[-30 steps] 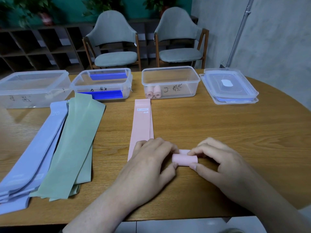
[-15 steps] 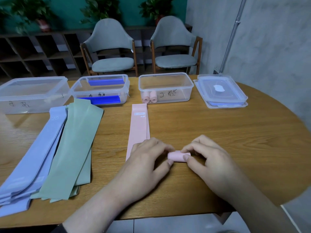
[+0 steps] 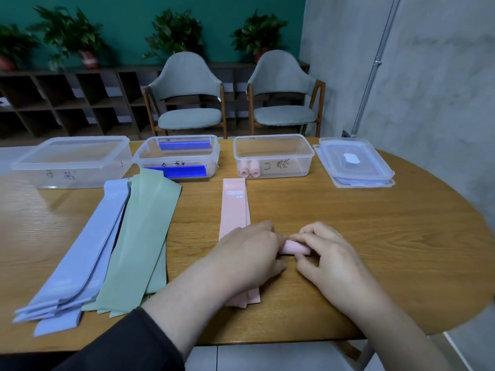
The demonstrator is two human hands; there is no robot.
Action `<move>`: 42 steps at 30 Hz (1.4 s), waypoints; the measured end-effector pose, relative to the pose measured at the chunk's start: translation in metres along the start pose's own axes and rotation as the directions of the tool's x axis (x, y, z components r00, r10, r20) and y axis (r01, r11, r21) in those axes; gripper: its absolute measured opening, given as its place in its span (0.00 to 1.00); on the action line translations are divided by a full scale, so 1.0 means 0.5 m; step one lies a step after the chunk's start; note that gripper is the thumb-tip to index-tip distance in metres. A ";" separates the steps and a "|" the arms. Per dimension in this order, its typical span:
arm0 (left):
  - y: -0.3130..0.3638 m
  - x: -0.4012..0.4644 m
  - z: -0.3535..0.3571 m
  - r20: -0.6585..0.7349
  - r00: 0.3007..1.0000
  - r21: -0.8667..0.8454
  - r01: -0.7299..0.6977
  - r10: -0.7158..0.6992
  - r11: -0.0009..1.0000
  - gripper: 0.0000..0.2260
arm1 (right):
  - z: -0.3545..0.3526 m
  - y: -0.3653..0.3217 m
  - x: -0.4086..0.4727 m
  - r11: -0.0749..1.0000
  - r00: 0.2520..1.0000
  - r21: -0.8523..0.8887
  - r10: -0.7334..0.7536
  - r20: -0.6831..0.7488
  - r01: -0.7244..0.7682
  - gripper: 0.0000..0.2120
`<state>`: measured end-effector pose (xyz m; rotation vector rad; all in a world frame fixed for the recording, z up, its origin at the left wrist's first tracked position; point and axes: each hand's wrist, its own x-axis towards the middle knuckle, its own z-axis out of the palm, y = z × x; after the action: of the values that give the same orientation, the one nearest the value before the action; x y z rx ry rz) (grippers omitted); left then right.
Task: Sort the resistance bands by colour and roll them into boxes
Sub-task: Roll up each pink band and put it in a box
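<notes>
Both hands pinch the pink roll [image 3: 294, 247] on the table [image 3: 375, 236]: left hand [image 3: 249, 253] grips its left end, right hand [image 3: 329, 253] curls fingers over its right end. Flat pink bands [image 3: 234, 207] lie under and beyond the left hand; beyond them stands the box [image 3: 273, 155] with two pink rolls.

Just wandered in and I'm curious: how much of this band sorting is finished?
Early days. Done: two pink rolls sit in the clear box. In hand: the left hand and right hand hold a third pink roll. Left: flat pink bands, a green stack and a lilac stack lie unrolled on the table.
</notes>
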<state>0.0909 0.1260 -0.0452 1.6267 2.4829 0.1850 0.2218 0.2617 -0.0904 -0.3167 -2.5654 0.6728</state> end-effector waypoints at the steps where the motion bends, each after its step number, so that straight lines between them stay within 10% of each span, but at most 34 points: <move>1: 0.004 0.007 -0.006 0.013 1.000 0.029 0.000 0.000 1.000 0.15 | 0.002 0.003 0.002 1.000 1.000 -0.001 -0.003 0.008 0.003 0.13; 6: -0.001 0.028 -0.005 -0.078 0.997 0.044 -0.024 0.027 0.999 0.12 | 0.013 0.008 0.014 1.000 1.000 0.018 0.013 -0.024 -0.012 0.10; 11: -0.009 0.029 0.002 -0.312 0.950 -0.439 -0.169 0.026 0.882 0.15 | -0.005 0.003 0.016 0.976 0.982 0.205 0.107 -0.154 -0.074 0.08; 20: 0.007 0.038 0.043 -0.434 0.865 -0.045 -0.300 0.252 0.953 0.20 | -0.012 0.010 0.012 0.909 0.948 0.304 0.314 -0.050 -0.285 0.10; 27: 0.005 0.051 0.046 -0.376 0.913 -0.327 -0.290 0.158 0.900 0.13 | -0.018 0.008 0.016 0.875 0.947 0.387 0.321 -0.018 -0.290 0.09; 37: -0.039 0.064 -0.010 -0.250 0.963 -0.847 -0.168 -0.098 0.505 0.07 | -0.047 -0.029 0.046 0.356 0.894 0.856 0.382 0.233 -0.375 0.10; 42: -0.067 0.091 -0.035 -0.290 0.957 -0.851 -0.247 -0.023 0.464 0.08 | -0.076 -0.037 0.101 0.311 0.873 0.844 0.373 0.315 -0.438 0.10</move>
<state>0.0393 0.1543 -0.0381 1.2738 1.7720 1.5255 0.1950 0.2778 -0.0324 -0.5600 -1.7251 2.1597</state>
